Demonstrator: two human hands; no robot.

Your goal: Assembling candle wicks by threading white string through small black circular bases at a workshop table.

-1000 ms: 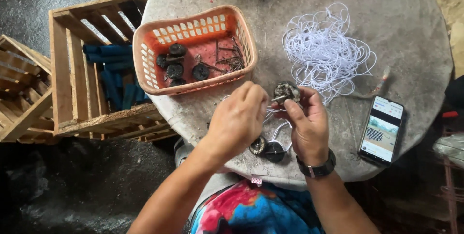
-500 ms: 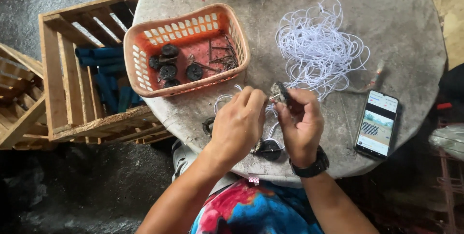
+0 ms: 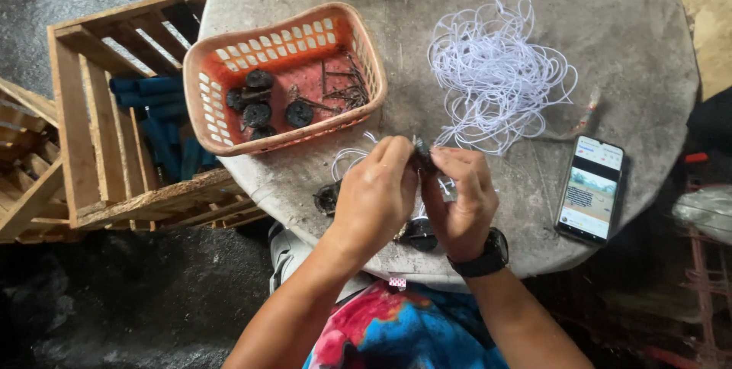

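A small dark part sits pinched between the fingertips of both hands, just above the near edge of the table; the left hand closes its grip on it from the left, the right hand from the right, and a white cord loops out under the left hand. The part is mostly hidden by the fingers, so its shape cannot be told; that same small hold is the first risk, since a slip would likely drop it over the table edge onto the dark floor.

Two more dark round pieces lie by the wrists, one left of the left hand, one under the right; both sit close to the rim and a forearm could nudge them off.

The cord seems to run back toward the loose white tangle further out; a hard pull could drag or knot the heap.

The orange basket, with dark discs and thin metal bits, stands to the left, partly over the rim beside a wooden crate; an elbow bump could tip it. A phone lies near the right edge.
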